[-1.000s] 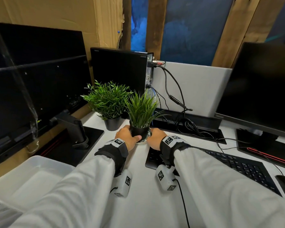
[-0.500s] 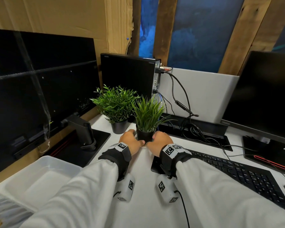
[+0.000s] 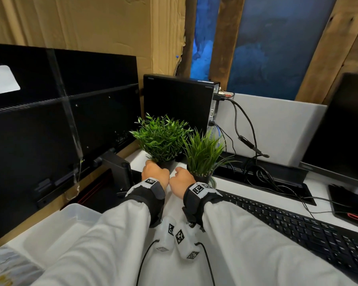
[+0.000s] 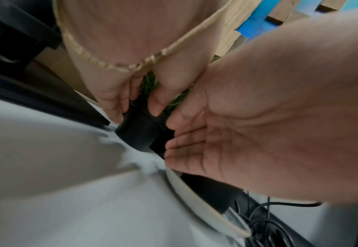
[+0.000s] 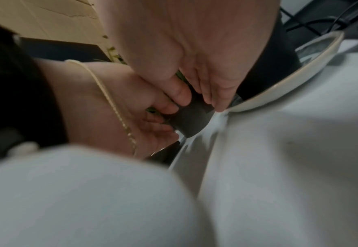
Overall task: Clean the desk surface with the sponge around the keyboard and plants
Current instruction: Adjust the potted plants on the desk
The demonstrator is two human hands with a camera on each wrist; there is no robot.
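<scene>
Two artificial plants in black pots stand at the back of the white desk [image 3: 173, 204]. My left hand [image 3: 153, 170] and right hand [image 3: 180, 175] both hold the leafy plant's [image 3: 160, 139] pot. In the left wrist view the left hand's fingers [image 4: 114, 107] and thumb pinch the pot [image 4: 139, 132] near its rim, and the right hand [image 4: 216, 133] curves round its right side. The grassy plant [image 3: 203, 153] stands in a white saucer [image 5: 279, 88] just right of my right hand. The black keyboard [image 3: 298, 223] lies to the right. No sponge is in view.
A large black monitor [image 3: 60, 131] and its stand [image 3: 116, 168] crowd the left. A clear plastic bin [image 3: 56, 230] sits at the near left. A black computer tower [image 3: 178, 104] rises behind the plants; cables [image 3: 256, 176] trail to its right. Another monitor [image 3: 343, 131] stands at the right.
Both hands have let go of the grassy plant's pot, now resting in its saucer, and have moved left onto the leafy plant's pot.
</scene>
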